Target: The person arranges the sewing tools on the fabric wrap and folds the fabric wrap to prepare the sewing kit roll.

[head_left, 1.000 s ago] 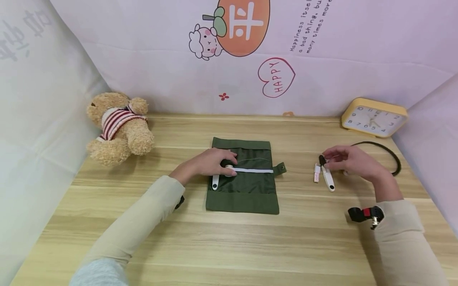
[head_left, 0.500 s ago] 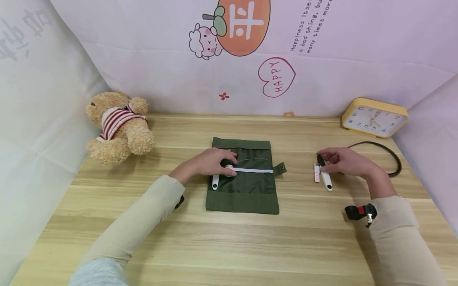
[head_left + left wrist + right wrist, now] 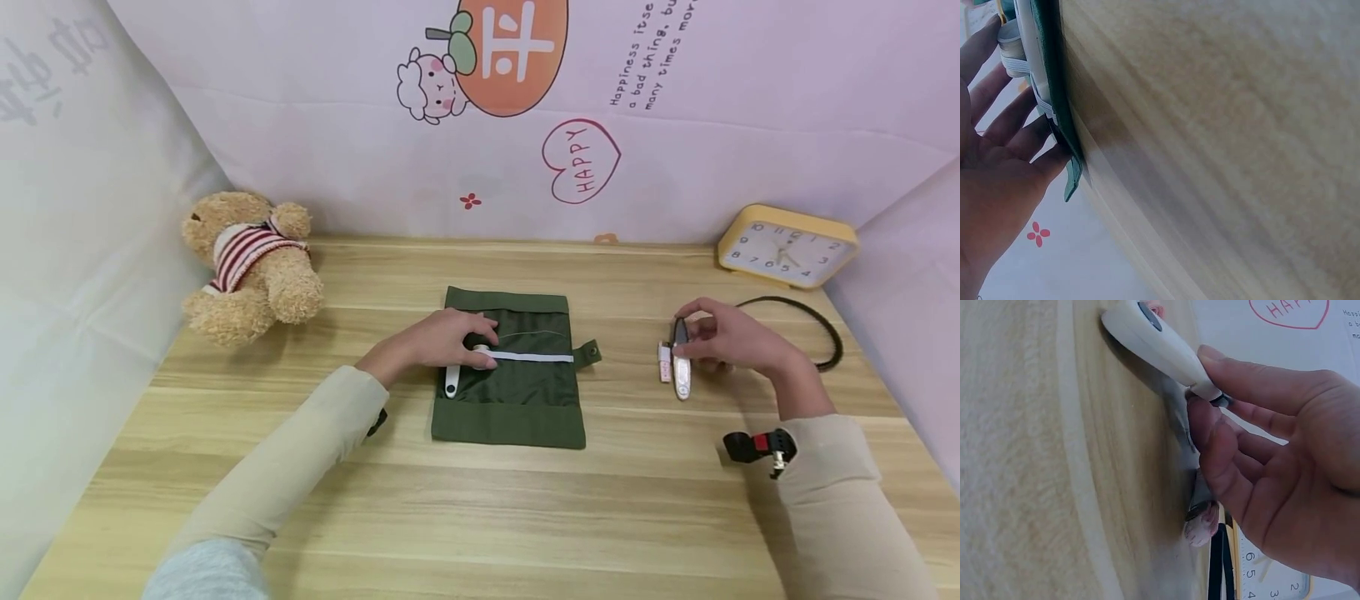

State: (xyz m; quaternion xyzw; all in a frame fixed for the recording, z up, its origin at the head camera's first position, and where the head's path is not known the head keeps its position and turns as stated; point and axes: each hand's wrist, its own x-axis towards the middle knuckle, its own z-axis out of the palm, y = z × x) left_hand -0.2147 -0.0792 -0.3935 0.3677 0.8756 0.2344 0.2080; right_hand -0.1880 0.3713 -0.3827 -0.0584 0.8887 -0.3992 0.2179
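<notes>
In the head view my left hand (image 3: 457, 337) rests on an open dark-green fabric pouch (image 3: 508, 425), fingers spread. Its thumb and forefinger lie beside a pale thread spool (image 3: 1012, 47), which sits under a white elastic band (image 3: 532, 358). A white tool (image 3: 452, 382) with a dark dot at its end lies in the pouch, partly under this hand. To the right, my right hand (image 3: 731, 337) pinches a slim white-handled tool (image 3: 1154, 344) with a dark end between thumb and fingers; its exact kind is unclear.
A small white-and-pink piece (image 3: 664, 363) lies left of the held tool. Behind the right hand curves a black cord (image 3: 825, 325). A yellow-framed clock (image 3: 787, 247) stands back right, and a teddy bear (image 3: 258, 275) sits back left. A white printed cloth (image 3: 337, 167) hangs behind the table.
My right hand has shifted left, then slightly back right, turning the white-handled tool so that it lies more upright in view with another face showing. My left hand has stayed put.
</notes>
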